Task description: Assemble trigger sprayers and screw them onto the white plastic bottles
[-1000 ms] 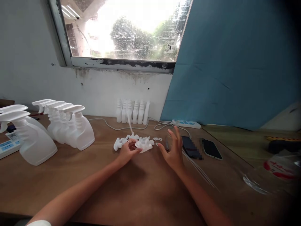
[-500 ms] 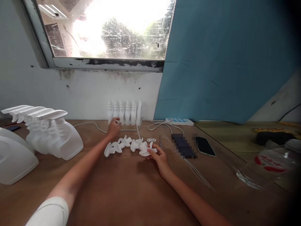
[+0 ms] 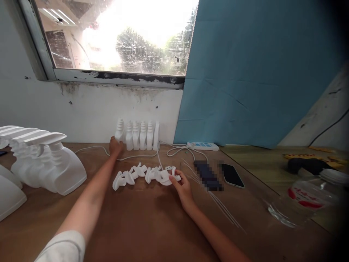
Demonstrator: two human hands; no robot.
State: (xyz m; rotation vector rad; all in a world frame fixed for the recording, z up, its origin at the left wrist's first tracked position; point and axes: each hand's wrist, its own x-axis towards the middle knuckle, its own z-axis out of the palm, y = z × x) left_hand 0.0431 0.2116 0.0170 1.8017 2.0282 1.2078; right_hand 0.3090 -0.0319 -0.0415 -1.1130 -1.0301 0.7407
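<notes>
My left hand (image 3: 116,146) is closed around a small white ribbed-neck bottle (image 3: 119,127), upright by the wall. It stands a little apart from the row of similar white bottles (image 3: 136,136) to its right. In my right hand (image 3: 184,187), thumb and fingers pinch a curved white plastic piece (image 3: 165,181) low over the table. Several more curved white pieces (image 3: 130,176) lie in a loose line to its left, some touching. Small white rings (image 3: 169,168) lie just behind the held piece.
Large white spray bottles (image 3: 64,171) stand at the left of the brown table (image 3: 125,225). A white cable (image 3: 136,157) runs behind the pieces to a power strip (image 3: 203,146). To the right are a phone (image 3: 232,175), thin white rods (image 3: 225,211) and a clear bottle (image 3: 302,200).
My left hand has moved left and holds the leftmost small bottle, now separated from the row. My right hand keeps its curved piece. The view has shifted slightly.
</notes>
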